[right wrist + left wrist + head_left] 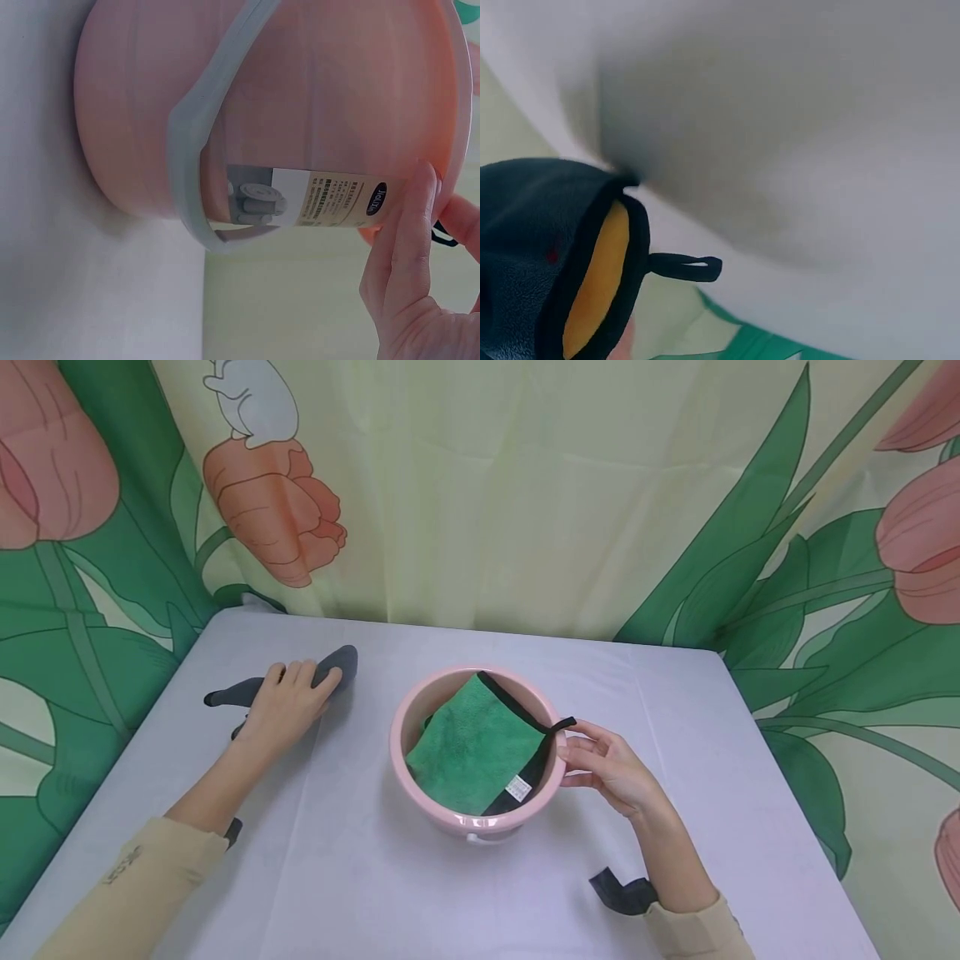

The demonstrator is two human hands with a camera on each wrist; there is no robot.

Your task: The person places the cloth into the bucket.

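A pink bucket (401,777) stands on the white-covered table, with a green cloth (480,743) inside it. The cloth has black edging, a white tag and a black loop that hangs over the rim by my right hand (611,768). That hand's nearly straight fingers touch the outside of the bucket just below the rim; the right wrist view shows them beside the label (315,196). To the left of the bucket, my left hand (288,702) grips a folded dark grey cloth (341,664) from above. In the left wrist view its orange inner side and black loop show.
A light grey handle (187,142) hangs down the bucket's side. Dark straps (626,893) circle both wrists. Beyond the table's far edge hangs a curtain (510,510) printed with tulips, a rabbit and a carrot.
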